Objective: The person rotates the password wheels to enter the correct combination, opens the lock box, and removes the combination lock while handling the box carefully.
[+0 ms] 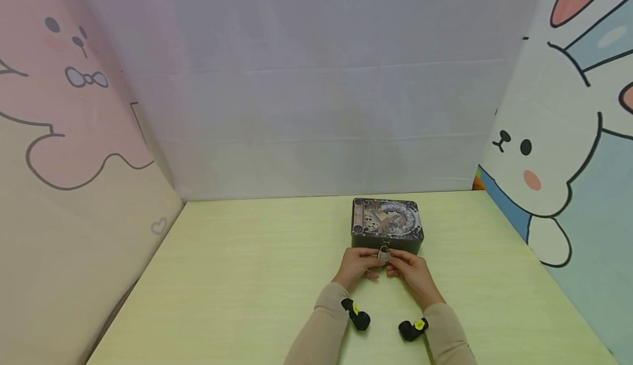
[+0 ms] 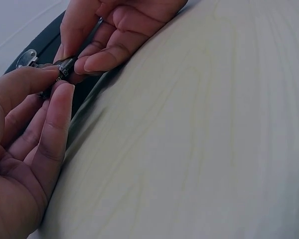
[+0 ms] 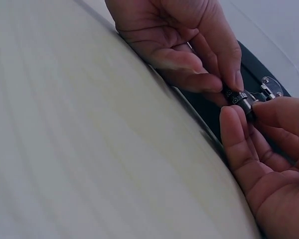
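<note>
On one pale table (image 1: 247, 266), one picture-lidded box (image 1: 388, 223); at box front, one padlock (image 1: 383, 255), pinched by left hand (image 1: 357, 265) and right hand (image 1: 414, 274); two black wrist cameras (image 1: 362, 321).

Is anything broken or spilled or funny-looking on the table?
No, nothing stands out. The box sits flat on the table with its lid down, and I can see no spill or break. The lock is at its front, where the left hand and right hand hold it.
</note>
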`<control>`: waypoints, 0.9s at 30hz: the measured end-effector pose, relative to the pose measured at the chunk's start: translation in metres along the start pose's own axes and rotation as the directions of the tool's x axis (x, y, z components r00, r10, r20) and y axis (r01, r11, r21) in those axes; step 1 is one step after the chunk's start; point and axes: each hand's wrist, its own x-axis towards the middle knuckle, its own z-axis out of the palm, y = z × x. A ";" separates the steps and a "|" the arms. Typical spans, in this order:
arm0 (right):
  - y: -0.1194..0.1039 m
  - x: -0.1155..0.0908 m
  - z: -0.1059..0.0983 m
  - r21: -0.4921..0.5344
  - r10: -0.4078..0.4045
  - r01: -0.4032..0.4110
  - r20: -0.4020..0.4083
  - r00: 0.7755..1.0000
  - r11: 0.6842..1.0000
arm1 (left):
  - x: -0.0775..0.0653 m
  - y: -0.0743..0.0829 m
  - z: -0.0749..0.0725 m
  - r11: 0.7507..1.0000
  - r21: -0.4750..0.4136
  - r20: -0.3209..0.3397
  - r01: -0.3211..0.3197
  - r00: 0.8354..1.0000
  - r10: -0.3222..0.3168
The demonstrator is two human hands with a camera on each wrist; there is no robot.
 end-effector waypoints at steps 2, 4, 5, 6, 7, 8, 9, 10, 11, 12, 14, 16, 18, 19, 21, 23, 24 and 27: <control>-0.001 0.000 0.000 -0.002 0.000 0.000 0.001 1.000 1.000 | 0.000 0.000 0.000 1.000 0.011 0.005 -0.001 1.000 0.001; -0.001 -0.001 0.000 -0.006 -0.001 0.001 0.003 1.000 1.000 | 0.000 0.001 0.000 1.000 0.013 0.010 0.004 1.000 -0.004; -0.002 -0.001 0.000 -0.006 -0.001 0.001 0.001 1.000 1.000 | 0.000 0.001 0.000 1.000 0.014 0.012 0.002 1.000 -0.002; -0.002 -0.001 0.000 -0.007 -0.001 0.001 0.001 1.000 1.000 | 0.000 0.001 -0.001 1.000 0.015 0.014 0.003 1.000 -0.004; -0.002 -0.001 0.000 -0.009 -0.001 0.001 0.002 1.000 1.000 | 0.000 0.001 -0.001 1.000 0.016 0.016 0.001 1.000 -0.001; -0.001 0.000 0.000 -0.009 0.000 0.000 0.001 1.000 1.000 | 0.000 0.001 -0.001 1.000 0.015 0.016 0.001 1.000 -0.002; -0.001 0.000 0.000 -0.009 0.001 -0.001 -0.001 1.000 1.000 | 0.000 0.001 0.000 1.000 0.013 0.015 0.002 1.000 -0.002; -0.001 0.000 0.000 -0.006 0.003 -0.003 -0.005 1.000 1.000 | 0.000 0.001 0.000 1.000 0.013 0.013 0.002 1.000 -0.003; -0.001 0.000 0.000 -0.004 0.005 -0.005 -0.008 1.000 1.000 | 0.000 0.001 0.000 1.000 0.012 0.009 0.000 1.000 -0.001; -0.001 0.000 0.000 -0.001 0.007 -0.007 -0.010 1.000 1.000 | 0.000 0.001 0.000 1.000 0.010 0.006 0.003 1.000 -0.003; -0.001 0.000 0.001 0.005 0.011 -0.011 -0.014 1.000 1.000 | 0.000 0.001 0.000 1.000 0.010 0.000 0.004 1.000 -0.004; 0.000 0.000 0.001 0.006 0.012 -0.011 -0.015 1.000 1.000 | 0.000 0.001 0.001 1.000 0.005 -0.008 0.008 1.000 -0.008; 0.000 0.000 0.000 0.006 0.010 -0.010 -0.011 1.000 1.000 | -0.001 0.001 0.001 1.000 0.007 -0.011 0.006 1.000 -0.006; 0.000 0.000 0.000 0.005 0.009 -0.009 -0.010 1.000 1.000 | -0.001 0.002 0.001 1.000 0.010 -0.011 0.004 1.000 -0.004; 0.000 0.000 0.000 0.006 0.009 -0.009 -0.011 1.000 1.000 | -0.002 0.002 0.001 1.000 0.006 -0.012 0.005 1.000 -0.005; 0.000 0.000 0.000 0.002 0.008 -0.008 -0.008 1.000 1.000 | -0.002 0.003 0.001 1.000 0.002 -0.010 0.005 1.000 -0.005; -0.001 0.000 0.000 0.001 0.009 -0.009 -0.009 1.000 1.000 | -0.002 0.002 0.001 1.000 -0.002 -0.005 0.008 1.000 -0.008; -0.001 0.000 0.000 -0.003 0.011 -0.011 -0.008 1.000 1.000 | -0.002 0.002 0.000 1.000 -0.008 0.011 0.016 1.000 -0.016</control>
